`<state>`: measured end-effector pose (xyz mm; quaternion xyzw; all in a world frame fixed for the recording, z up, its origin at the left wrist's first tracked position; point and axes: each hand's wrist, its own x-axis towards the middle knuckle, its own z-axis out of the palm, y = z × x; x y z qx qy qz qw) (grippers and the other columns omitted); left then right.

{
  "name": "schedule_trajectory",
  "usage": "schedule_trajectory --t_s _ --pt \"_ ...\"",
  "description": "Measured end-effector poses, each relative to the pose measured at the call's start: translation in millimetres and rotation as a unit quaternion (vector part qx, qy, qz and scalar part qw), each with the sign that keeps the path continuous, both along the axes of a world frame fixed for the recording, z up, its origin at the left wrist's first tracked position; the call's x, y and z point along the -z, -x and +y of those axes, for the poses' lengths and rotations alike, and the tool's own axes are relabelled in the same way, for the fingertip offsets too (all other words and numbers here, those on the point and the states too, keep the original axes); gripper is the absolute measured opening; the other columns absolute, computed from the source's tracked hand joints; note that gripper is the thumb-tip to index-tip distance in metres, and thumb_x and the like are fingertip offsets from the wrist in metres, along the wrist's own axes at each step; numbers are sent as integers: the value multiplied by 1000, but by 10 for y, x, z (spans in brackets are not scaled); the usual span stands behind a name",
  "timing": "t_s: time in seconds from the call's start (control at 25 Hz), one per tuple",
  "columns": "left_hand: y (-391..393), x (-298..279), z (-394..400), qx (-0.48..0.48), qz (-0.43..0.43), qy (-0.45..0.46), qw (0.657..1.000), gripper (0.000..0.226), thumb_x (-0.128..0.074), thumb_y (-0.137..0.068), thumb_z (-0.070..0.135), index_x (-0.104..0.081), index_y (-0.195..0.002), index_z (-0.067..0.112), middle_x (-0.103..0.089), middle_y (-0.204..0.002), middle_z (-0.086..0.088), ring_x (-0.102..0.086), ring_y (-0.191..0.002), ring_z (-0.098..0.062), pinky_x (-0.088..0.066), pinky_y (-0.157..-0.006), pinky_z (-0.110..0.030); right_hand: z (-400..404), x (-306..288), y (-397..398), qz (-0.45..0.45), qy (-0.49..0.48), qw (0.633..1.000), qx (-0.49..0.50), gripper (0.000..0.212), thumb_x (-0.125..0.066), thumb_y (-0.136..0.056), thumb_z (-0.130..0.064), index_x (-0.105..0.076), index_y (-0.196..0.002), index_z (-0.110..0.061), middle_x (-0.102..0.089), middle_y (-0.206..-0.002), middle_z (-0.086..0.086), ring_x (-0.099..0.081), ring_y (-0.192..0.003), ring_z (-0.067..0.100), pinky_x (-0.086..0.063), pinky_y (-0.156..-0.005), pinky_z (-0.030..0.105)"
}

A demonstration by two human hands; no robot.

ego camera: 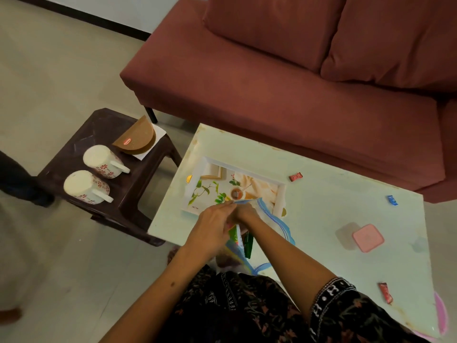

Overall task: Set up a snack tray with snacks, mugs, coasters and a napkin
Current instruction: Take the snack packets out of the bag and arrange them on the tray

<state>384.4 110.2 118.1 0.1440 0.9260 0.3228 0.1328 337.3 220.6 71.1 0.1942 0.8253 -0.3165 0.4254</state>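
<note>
A white tray (280, 199) with a leaf print lies on the pale table (321, 214). Over its near edge both my hands hold a clear zip bag (268, 214) with a blue seal strip. My left hand (212, 226) pinches the bag's top, and my right hand (244, 212) is partly hidden behind it, gripping the same bag. Green packets (248, 243) show beneath the hands. Two white floral mugs (102, 161) (85, 186) stand upside down on a dark stool (74, 149), beside brown round coasters (136, 138) on a white napkin (160, 132).
Small wrapped candies lie on the table: a red one (295, 177), a blue one (392, 200) and another red one (385, 292). A pink-lidded box (368, 238) sits at the right. A maroon sofa (284, 78) stands behind the table.
</note>
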Motion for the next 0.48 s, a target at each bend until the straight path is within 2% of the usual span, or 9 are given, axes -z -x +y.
schedule_trajectory --t_s 0.08,0.2,0.32,0.4,0.48 --pt "-7 22 -47 -11 2 -7 1000 53 -52 -78 -5 -52 -128 11 -58 -131 -9 -53 -120 -24 -41 -102 -33 79 -74 -28 -5 17 999 41 16 -72 -72 -21 -65 -81 -10 -70 -82 5 -70 -85 23 -58 -65 34" --pt "-1 45 -83 -29 19 0 999 57 -48 -73 -10 -54 -125 14 -61 -127 -8 -57 -114 -25 -44 -96 -33 259 -242 -176 54 71 985 147 27 -81 -61 -19 -73 -85 -8 -73 -86 13 -71 -82 26 -58 -72 40" --pt "67 70 -132 -64 37 -10 997 51 -49 -74 -12 -58 -120 8 -64 -121 -12 -61 -108 -29 -48 -91 -35 548 -506 -332 158 123 946 254 13 -83 -63 -16 -73 -71 -14 -70 -73 11 -65 -65 19 -52 -64 32" --pt "146 83 -171 -76 34 6 996 54 -49 -73 -14 -58 -120 9 -64 -121 -10 -60 -109 -27 -46 -93 -32 810 -702 -368 187 162 914 321 11 -81 -67 -11 -70 -66 -12 -67 -58 3 -61 -54 14 -52 -57 24" --pt "215 94 -193 -85 31 17 996 58 -49 -70 -15 -60 -119 13 -68 -114 -8 -63 -101 -27 -49 -86 -33 1114 -802 -361 203 181 876 398 14 -76 -74 -13 -66 -64 -12 -66 -52 -3 -60 -48 8 -52 -50 19"
